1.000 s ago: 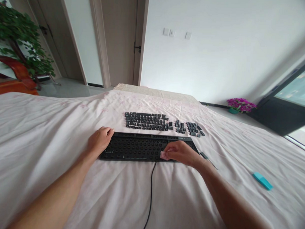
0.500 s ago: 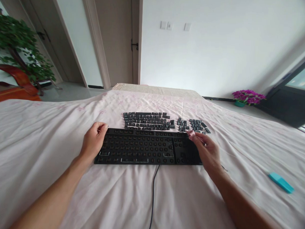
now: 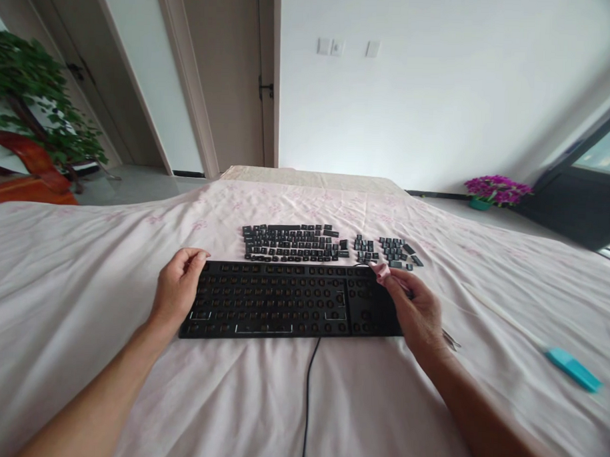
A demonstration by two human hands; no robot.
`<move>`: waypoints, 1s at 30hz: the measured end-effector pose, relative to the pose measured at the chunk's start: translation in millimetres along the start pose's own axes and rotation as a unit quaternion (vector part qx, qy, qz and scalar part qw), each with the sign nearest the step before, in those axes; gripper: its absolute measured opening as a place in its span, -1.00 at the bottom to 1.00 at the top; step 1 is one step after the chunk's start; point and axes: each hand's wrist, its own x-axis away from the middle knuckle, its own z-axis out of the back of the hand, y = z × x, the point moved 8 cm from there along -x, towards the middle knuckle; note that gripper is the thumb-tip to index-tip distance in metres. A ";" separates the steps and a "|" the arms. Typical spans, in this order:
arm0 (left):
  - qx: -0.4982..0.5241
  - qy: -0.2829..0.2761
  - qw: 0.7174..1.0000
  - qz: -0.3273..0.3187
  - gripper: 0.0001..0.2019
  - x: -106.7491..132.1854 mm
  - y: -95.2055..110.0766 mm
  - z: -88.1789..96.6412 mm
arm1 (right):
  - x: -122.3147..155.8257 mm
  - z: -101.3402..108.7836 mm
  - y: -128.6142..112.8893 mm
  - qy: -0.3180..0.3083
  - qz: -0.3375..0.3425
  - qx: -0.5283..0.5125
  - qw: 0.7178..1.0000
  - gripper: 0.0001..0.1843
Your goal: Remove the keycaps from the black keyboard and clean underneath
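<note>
A black keyboard (image 3: 270, 297) with its keycaps off lies on the bed, its switches bare. My left hand (image 3: 180, 284) is closed at its far left corner, thumb and fingers together on the edge. Over the right end of the board, my right hand (image 3: 417, 309) pinches a piece of pink cloth (image 3: 381, 272) at the far edge. Beneath that wrist a thin metal tool (image 3: 451, 339) sticks out, mostly hidden. Beyond the board, black keycaps (image 3: 292, 243) lie in rows, with smaller groups of keycaps (image 3: 394, 250) to their right.
A teal-headed brush (image 3: 573, 370) with a pale handle lies to the right on the wrinkled bedsheet (image 3: 149, 250). The keyboard's cable (image 3: 308, 395) runs toward me. Purple flowers (image 3: 497, 190), a leafy plant (image 3: 34, 86) and a wooden chair (image 3: 31, 169) stand around.
The view has shifted a little, showing more of the brush's handle. My left hand and the keyboard's left end sit slightly farther left and nearer. My right hand keeps the cloth at the far edge.
</note>
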 end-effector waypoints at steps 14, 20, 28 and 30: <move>-0.182 -0.134 0.973 0.043 -0.65 6.4 -37.3 -22.6 | 3.4 -37.0 -31.5 -0.186 0.133 0.285 0.931 -0.73; -0.227 -0.130 0.965 0.002 -0.63 6.8 -31.3 -25.3 | 7.7 -33.2 -42.7 -0.288 0.149 0.330 0.887 -0.69; -0.214 -0.147 0.965 0.028 -0.61 5.6 -42.7 -28.7 | -3.3 -44.2 -58.9 -0.376 0.166 0.237 0.880 -0.77; -0.212 -0.149 0.965 0.032 -0.61 6.0 -42.6 -28.2 | -0.5 -56.5 -64.4 -0.381 0.214 0.228 0.870 -0.72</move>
